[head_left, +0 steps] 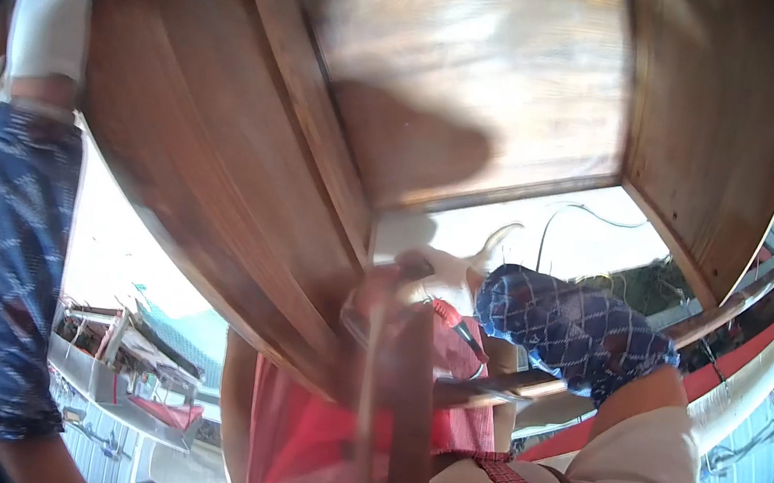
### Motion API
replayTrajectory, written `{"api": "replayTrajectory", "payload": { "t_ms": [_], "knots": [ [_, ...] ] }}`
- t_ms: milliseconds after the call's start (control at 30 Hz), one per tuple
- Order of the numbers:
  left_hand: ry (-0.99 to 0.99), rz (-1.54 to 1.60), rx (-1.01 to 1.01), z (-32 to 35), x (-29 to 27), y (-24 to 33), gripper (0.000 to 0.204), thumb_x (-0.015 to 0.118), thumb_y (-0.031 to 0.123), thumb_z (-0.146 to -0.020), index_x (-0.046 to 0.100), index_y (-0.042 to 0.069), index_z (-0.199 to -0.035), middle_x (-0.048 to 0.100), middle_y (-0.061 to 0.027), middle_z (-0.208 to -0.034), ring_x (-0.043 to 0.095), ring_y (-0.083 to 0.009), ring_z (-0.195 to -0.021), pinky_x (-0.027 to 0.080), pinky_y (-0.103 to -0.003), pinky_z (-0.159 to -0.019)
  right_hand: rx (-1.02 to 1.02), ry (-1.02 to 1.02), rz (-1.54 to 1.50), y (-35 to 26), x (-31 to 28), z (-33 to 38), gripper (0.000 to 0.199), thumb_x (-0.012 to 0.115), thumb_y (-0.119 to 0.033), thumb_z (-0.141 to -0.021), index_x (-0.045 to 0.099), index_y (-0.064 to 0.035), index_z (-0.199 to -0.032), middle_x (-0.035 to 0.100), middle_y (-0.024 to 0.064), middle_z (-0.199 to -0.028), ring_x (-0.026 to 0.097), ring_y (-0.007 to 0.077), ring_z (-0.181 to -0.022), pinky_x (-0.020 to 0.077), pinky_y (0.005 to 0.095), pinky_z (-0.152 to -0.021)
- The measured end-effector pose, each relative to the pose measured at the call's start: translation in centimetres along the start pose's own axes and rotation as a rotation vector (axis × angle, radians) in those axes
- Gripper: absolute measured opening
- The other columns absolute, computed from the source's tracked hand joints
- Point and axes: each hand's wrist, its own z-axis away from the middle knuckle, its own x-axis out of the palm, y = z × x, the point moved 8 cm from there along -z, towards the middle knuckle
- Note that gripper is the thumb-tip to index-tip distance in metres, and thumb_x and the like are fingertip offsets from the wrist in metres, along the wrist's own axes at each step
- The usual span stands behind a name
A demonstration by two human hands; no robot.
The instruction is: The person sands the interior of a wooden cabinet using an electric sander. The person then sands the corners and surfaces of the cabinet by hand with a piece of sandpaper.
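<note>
A large brown wooden furniture carcass, with side boards and a pale, sunlit panel, fills the upper view. At its upper left edge, my left hand in a white glove grips the wood, thumb on the near face and the other fingers partly hidden. Under the lower edge of the pale panel is my right hand, also in a white glove. It is closed around a motion-blurred tool, whose exact kind I cannot make out. A red ribbed fitting with a dark end shows just below that hand.
Blurred brown strips hang upright in front of my body. To the right, a wooden rail runs beside a red and white curved edge. A thin dark cable loops behind the carcass. Sheds and structures stand at the lower left.
</note>
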Motion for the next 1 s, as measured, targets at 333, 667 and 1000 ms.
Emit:
{"api": "replayTrajectory", "payload": {
  "t_ms": [333,667,1000],
  "knots": [
    [0.265,0.0,-0.042,1.9,0.2,2.4,0.067,0.069,0.009,-0.085,0.035,-0.005,-0.141,0.049,-0.016,-0.133,0.048,-0.024,-0.124,0.039,-0.032,-0.105,-0.246,0.355,-0.161,-23.8,1.4,1.4,0.065,0.08,-0.013,-0.075,0.046,-0.0058,-0.13,0.06,0.0091,-0.098,0.061,0.0135,-0.08,0.0533,0.0296,-0.063],
    [0.244,-0.078,-0.054,1.6,0.2,2.8,0.069,0.066,0.01,-0.086,0.032,-0.004,-0.144,0.046,-0.0181,-0.135,0.047,-0.0271,-0.124,0.036,-0.034,-0.108,-0.568,0.298,-0.074,-40.9,-4.6,-6.9,0.05,0.08,-0.016,-0.074,0.058,0.0051,-0.113,0.067,0.0127,-0.078,0.065,0.0218,-0.066,0.0509,0.0338,-0.053],
    [0.227,0.05,-0.131,1.8,0.7,2.2,0.068,0.063,0.006,-0.089,0.029,-0.004,-0.146,0.043,-0.0198,-0.141,0.043,-0.0288,-0.131,0.033,-0.035,-0.111,-0.579,0.395,0.035,-43.1,-6.3,-8.8,0.043,0.08,-0.027,-0.068,0.067,0.0019,-0.096,0.067,0.0139,-0.075,0.066,0.0228,-0.061,0.0537,0.0345,-0.054]
  ]
}}
